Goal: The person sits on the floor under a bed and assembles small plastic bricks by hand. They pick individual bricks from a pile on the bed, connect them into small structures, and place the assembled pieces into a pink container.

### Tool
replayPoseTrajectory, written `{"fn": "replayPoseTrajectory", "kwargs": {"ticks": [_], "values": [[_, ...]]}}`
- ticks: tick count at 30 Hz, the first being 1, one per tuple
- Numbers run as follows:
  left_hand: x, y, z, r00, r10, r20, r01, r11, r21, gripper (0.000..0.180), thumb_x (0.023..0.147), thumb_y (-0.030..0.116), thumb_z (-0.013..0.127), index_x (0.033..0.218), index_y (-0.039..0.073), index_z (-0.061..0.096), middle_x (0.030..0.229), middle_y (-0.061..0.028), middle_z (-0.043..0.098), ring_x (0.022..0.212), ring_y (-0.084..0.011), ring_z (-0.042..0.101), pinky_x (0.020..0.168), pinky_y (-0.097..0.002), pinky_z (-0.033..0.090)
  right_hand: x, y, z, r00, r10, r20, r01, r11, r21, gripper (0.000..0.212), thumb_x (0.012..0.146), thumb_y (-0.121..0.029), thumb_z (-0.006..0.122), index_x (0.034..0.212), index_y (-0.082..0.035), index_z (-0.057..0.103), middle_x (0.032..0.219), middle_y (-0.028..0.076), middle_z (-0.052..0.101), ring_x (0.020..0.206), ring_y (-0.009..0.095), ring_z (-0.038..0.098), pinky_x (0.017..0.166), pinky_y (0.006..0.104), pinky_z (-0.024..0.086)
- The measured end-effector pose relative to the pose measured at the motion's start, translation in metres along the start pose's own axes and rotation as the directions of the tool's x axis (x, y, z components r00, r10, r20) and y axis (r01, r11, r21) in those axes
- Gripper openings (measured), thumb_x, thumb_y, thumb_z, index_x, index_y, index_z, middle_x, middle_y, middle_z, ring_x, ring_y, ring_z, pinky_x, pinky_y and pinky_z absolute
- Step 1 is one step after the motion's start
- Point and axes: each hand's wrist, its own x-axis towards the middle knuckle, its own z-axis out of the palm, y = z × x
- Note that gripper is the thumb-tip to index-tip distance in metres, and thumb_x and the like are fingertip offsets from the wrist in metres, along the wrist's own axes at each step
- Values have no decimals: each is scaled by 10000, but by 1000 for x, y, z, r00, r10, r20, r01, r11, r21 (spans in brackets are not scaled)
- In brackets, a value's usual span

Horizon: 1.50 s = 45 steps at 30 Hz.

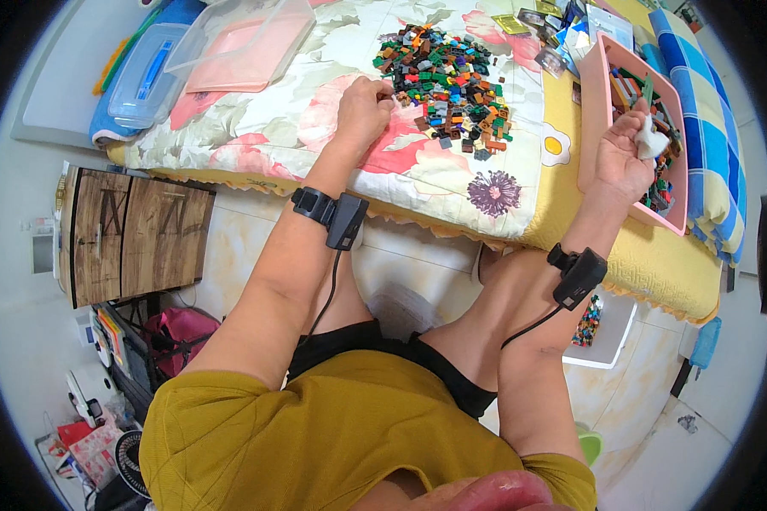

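Observation:
My left hand [365, 112] is at the left edge of a heap of small toy building bricks [439, 81] on the bed. Its fingers are curled together, and whatever they pinch is hidden. My right hand [626, 157], palm turned up, is raised over the near end of a pink plastic bin [590, 128]. Its closed fingers hold a crumpled white cloth or tissue [653, 139]. Behind those fingertips stands a green piece [648, 88]; I cannot tell if the hand touches it. More bricks in mixed colours lie inside the bin, partly covered by my hand.
A clear lidded box [145, 77] and an open clear container [247, 51] lie on the bed at left. Shiny packets [554, 34] lie behind the bin, and a blue checked quilt [706, 128] is to its right. A white tray [614, 336] with small bricks is on the floor.

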Motion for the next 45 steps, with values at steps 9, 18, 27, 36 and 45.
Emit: {"fn": "replayPoseTrajectory", "kwargs": {"ticks": [9, 18, 27, 36, 45], "values": [[3, 26, -9, 915, -246, 319, 393, 370, -842, 172, 909, 34, 614, 1050, -45, 673, 925, -117, 691, 726, -124, 632, 612, -234, 526, 1, -11, -7, 999, -20, -25, 17, 990, -141, 330, 970, -116, 432, 1256, 40, 484, 998, 169, 579, 741, 205, 520, 625, 277, 449], [0, 39, -11, 923, -146, 355, 383, 262, -886, 224, 910, 15, 615, 1125, -47, 626, 946, -123, 675, 754, -138, 633, 692, -259, 565, 1, -22, -1, 980, -183, -73, 166, 968, -188, 363, 985, -93, 399, 1308, 71, 413, 1183, 249, 572, 1001, 348, 625, 817, 403, 578], [-3, 50, 0, 902, -48, 430, 431, 171, -886, 213, 898, 39, 652, 1099, -31, 652, 893, -91, 678, 741, -119, 638, 634, -230, 534, -42, 109, -3, 980, 175, 98, 8, 455, -891, 341, 886, -132, 692, 1168, 31, 593, 980, 124, 684, 706, 187, 679, 645, 289, 582], [-7, 64, 12, 885, -51, 463, 464, 173, -869, 173, 886, 48, 662, 1044, -23, 665, 833, -29, 641, 632, -80, 542, 601, -219, 477, -71, 171, -12, 980, 139, 141, 177, -301, -937, 249, 836, -44, 660, 1077, 18, 652, 849, 156, 688, 711, 285, 676, 637, 346, 539], [-1, 54, 13, 981, -1, 196, 164, 554, -816, 145, 854, 62, 682, 978, 4, 728, 797, -5, 641, 656, -43, 561, 567, -202, 454, -55, 142, -1, 998, 55, 6, -13, 321, -947, 171, 913, -68, 631, 1043, 42, 622, 835, 106, 673, 612, 164, 666, 492, 253, 537]]}}
